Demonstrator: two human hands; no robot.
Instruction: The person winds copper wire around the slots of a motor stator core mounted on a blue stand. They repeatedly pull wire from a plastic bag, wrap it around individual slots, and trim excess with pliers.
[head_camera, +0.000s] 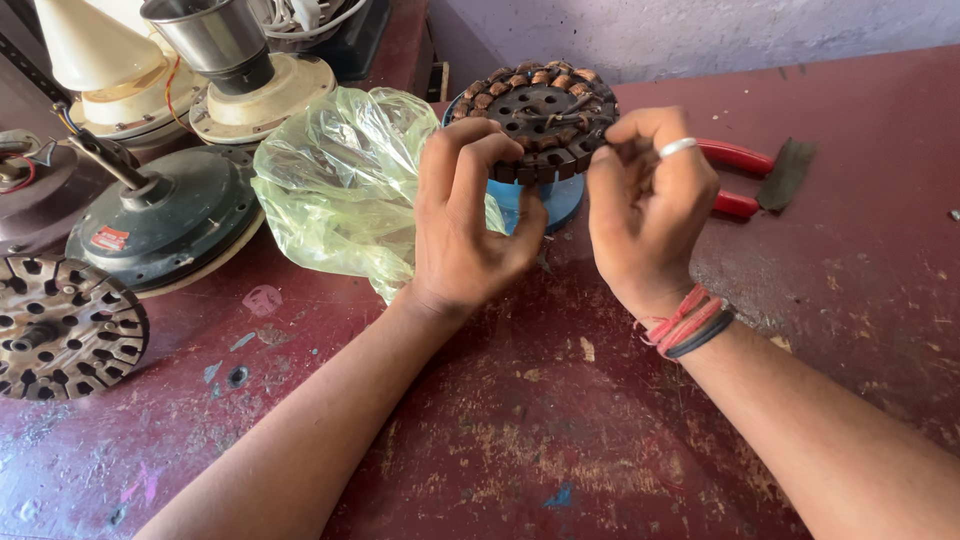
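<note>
The round, dark brown metal stator core (545, 115), pierced with a pattern of holes and ringed with copper-orange wire coils, sits on a bright blue round stand (556, 198), beside a crumpled, translucent pale green plastic bag (340, 180) on the worn maroon-red table (560, 420), whose paint is scuffed with pale patches. The right hand (650, 205) wears a silver ring and red and black wrist threads, and red-handled pliers (738, 160) lie behind it. At the left are a rusty brown perforated disc (65, 325), a dark grey-green motor housing (175, 215) and cream-coloured motor covers (260, 100).
</note>
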